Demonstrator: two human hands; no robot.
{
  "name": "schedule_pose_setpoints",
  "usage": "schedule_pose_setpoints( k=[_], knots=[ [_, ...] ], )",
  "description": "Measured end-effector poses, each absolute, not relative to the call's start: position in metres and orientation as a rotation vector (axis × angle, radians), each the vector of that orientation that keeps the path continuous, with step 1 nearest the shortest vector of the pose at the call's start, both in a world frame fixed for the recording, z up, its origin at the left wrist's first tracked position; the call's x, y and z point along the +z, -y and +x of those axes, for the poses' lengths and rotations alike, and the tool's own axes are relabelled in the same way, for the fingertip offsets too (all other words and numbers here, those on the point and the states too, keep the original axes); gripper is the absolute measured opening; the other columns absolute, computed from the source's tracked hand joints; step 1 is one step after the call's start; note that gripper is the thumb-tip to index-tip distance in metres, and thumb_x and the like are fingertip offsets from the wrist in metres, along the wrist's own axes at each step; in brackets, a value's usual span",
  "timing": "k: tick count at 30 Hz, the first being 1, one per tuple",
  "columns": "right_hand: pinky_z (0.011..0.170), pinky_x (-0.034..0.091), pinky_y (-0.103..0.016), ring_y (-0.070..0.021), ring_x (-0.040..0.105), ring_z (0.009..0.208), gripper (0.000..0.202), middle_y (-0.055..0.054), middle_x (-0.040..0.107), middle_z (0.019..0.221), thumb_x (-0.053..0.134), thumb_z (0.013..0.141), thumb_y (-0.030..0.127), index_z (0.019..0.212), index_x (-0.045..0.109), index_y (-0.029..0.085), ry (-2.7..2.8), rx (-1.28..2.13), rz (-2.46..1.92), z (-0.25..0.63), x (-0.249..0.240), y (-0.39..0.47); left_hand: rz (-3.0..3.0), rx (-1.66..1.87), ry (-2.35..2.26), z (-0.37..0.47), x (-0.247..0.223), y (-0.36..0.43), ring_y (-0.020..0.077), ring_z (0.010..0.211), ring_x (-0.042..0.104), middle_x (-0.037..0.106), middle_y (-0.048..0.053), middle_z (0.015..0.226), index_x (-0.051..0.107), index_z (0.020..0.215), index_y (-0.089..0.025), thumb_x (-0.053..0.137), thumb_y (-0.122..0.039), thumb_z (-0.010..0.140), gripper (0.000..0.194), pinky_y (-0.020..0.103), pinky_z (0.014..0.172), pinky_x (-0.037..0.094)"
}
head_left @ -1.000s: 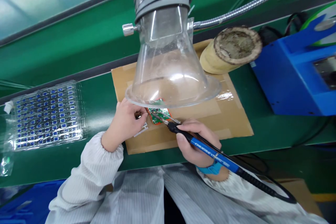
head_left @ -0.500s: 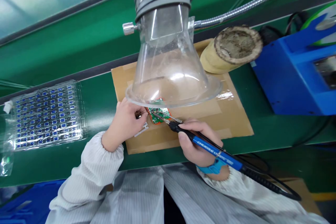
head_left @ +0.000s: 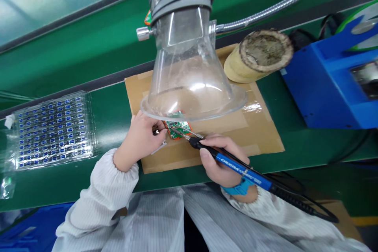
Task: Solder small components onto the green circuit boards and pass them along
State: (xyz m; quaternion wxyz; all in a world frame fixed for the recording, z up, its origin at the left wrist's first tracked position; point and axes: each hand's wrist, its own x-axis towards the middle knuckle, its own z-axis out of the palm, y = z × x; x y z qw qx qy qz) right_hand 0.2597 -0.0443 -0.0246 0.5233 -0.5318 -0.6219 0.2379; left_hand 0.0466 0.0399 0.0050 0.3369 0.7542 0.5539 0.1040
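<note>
In my right hand [head_left: 223, 159] is a soldering iron [head_left: 245, 171] with a blue and black handle, gripped like a pen. A thin metal tube runs beside its tip. The tip meets the green circuit board [head_left: 183, 129], which has an orange edge and lies on the cardboard sheet [head_left: 256, 130]. My left hand [head_left: 143, 136] is closed in a pinch at the board's left edge. Something small, dark and shiny shows between its curled fingers, too small to name. Under those fingers a small white piece [head_left: 160, 148] is partly hidden.
A clear fume hood [head_left: 191, 71] hangs over the board and covers its far part. Behind it on the right stand a yellowish round pot [head_left: 245, 65] and a blue machine [head_left: 315, 86]. On the left lies a clear tray [head_left: 53, 130] of blue parts.
Both hands and the iron keep almost the same place at the board. The view has shifted slightly, and a bit of an orange-edged green board now shows beside the hood's neck.
</note>
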Motion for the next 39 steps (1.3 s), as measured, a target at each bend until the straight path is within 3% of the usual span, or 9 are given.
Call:
schedule_pose_setpoints(
  k=[27, 39],
  knots=[
    [0.060, 0.060, -0.028, -0.0177, 0.074, 0.066, 0.008, -0.001, 0.075, 0.079, 0.071, 0.085, 0.021, 0.090, 0.066, 0.025, 1.510, 0.587, -1.290, 0.259, -0.019, 0.041, 1.978, 0.297, -1.495, 0.048, 0.003, -0.036, 0.0232, 0.092, 0.058, 0.064, 0.004, 0.079, 0.053, 0.064, -0.019, 0.061, -0.014, 0.082, 0.020, 0.035, 0.076, 0.042],
    [0.067, 0.062, -0.031, -0.0191, 0.074, 0.074, 0.011, -0.003, 0.074, 0.083, 0.072, 0.085, 0.022, 0.096, 0.069, 0.024, 1.413, 0.588, -1.287, 0.265, -0.033, 0.048, 1.968, 0.306, -1.515, 0.049, 0.001, -0.034, 0.0233, 0.089, 0.058, 0.064, 0.004, 0.076, 0.058, 0.065, -0.020, 0.060, -0.017, 0.082, 0.018, 0.035, 0.074, 0.042]
  ],
)
